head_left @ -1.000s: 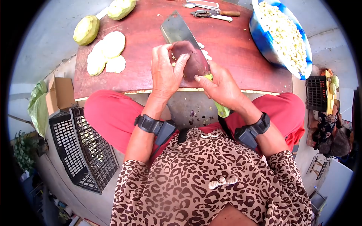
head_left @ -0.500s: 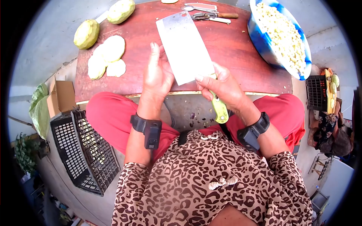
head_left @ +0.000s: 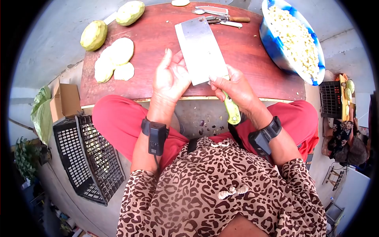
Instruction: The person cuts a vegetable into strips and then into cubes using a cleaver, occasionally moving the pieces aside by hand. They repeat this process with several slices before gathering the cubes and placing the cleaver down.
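Note:
My right hand (head_left: 233, 87) is wrapped round the green handle of a cleaver (head_left: 201, 51), whose broad blade slants up and left over the table. Beside the blade, my left hand (head_left: 170, 78) is open, palm up, with the thumb apart and the fingertips passing behind the blade's left edge. Pale cut slices (head_left: 116, 57) lie on the red-brown table (head_left: 146, 75) to the left. Behind them sit a peeled pale-green vegetable (head_left: 94, 35) and a second peeled vegetable (head_left: 130, 13).
A blue-and-white basin (head_left: 272, 49) full of small pale diced pieces stands at the table's right. At the back lie a spoon (head_left: 198, 11), a wooden-handled tool (head_left: 239, 19) and a white-handled knife (head_left: 231, 24). A black crate (head_left: 89, 158) and a cardboard box (head_left: 65, 98) are on the left.
The cleaver has shifted a little right, its blade catching less glare. My left hand has moved slightly right along with it; the slices and basin stay in place.

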Demonstrator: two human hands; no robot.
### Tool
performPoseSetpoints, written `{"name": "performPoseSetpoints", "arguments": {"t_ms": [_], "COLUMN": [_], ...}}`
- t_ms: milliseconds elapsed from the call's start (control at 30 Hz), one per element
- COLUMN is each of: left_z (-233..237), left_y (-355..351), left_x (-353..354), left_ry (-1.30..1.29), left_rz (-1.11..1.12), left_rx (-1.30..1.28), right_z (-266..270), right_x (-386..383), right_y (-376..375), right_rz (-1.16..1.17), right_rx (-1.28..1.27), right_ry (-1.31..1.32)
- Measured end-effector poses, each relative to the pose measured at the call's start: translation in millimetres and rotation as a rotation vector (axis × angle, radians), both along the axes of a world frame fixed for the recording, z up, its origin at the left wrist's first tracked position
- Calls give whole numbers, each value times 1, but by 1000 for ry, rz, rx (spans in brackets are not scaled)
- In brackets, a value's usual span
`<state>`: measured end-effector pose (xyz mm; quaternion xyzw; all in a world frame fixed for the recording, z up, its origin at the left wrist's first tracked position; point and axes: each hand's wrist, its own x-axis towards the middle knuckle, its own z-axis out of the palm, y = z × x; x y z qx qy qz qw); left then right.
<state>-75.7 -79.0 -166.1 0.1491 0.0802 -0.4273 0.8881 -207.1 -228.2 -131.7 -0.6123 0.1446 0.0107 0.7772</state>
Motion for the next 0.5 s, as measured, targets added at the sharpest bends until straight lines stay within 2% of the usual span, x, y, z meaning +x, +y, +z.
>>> {"name": "performPoseSetpoints", "arguments": {"t_ms": [100, 200, 233, 333, 367, 467, 500], "left_z": [-28, -22, -18, -15, -31, -41, -46], "left_y": [10, 4, 1, -7, -7, -2, -1], "left_x": [20, 16, 14, 8, 16, 11, 9], "left_ry": [-17, -262, -413, -840, -1095, -1758, -1882], "left_rz": [-137, 103, 167, 219, 228, 322, 280], "left_rx": [-313, 116, 234, 675, 829, 1170, 1255], "right_z": [0, -5, -6, -15, -17, -28, -31], "right_x": [-1, -11, -18, -42, -50, -79, -88], "right_y": [-8, -21, -23, -31, -30, -25, -23], "right_rz": [-74, -155, -184, -258, -303, -391, -407], "right_rx": [-86, -206, -217, -194, -210, -196, -194], "right_ry": [2, 9, 34, 63, 92, 127, 166]}}
